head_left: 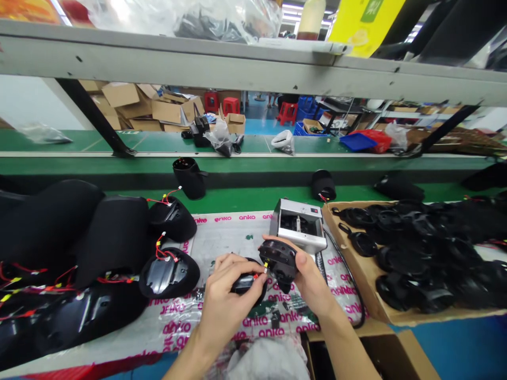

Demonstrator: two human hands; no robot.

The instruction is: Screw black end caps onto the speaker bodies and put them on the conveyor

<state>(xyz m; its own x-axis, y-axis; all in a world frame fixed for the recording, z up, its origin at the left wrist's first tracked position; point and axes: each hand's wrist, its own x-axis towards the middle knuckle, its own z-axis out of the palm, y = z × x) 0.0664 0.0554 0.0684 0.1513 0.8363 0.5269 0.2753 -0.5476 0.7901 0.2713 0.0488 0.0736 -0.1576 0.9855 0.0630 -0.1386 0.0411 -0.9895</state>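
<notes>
Black plastic housing (279, 262) clenched in right grip (312, 279), wired black part (244, 284) clenched in left grip (233, 301); parts almost touching

Glossy plastic shells (168, 273), matt cardboard tray (358, 279)

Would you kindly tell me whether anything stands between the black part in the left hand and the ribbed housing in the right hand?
Nothing separate stands there. The small black part in the left hand nearly meets the ribbed black housing in the right hand; only short red and yellow wires cross the gap.
</notes>
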